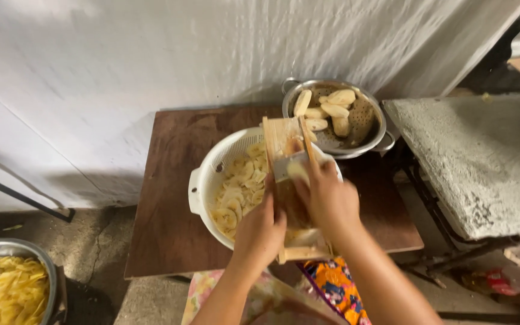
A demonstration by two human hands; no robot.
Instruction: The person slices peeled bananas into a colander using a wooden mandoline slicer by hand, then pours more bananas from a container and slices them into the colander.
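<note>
**Banana on the slicer, over the white colander**

A wooden slicer (290, 192) lies across a white colander (203, 180), its long axis running away from the person, from the near rim by the body towards the far rim. The colander sits on a small brown table (164, 198) and holds a heap of pale slices (239, 192), all to the left of the board.

The left hand (259, 232) is closed around the near left edge of the slicer, fingers wrapped over the rail, steadying it. The right hand (327, 201) sits further up the board, curled down over a peeled banana (298, 170) whose pale end shows just beyond the fingertips, touching the board close to the metal blade. So the banana lies ahead of the right hand, pointing along the board, and the right hand is the nearer of the two; the left stays behind and to the side.

Beyond the slicer's far end stands a steel colander (371, 129) with several peeled bananas (329, 111) in it, near the white one. At the lower left, on the floor, a metal basin (7, 248) is full of yellow slices. A rough concrete slab (482, 162) stands to the right.
</note>
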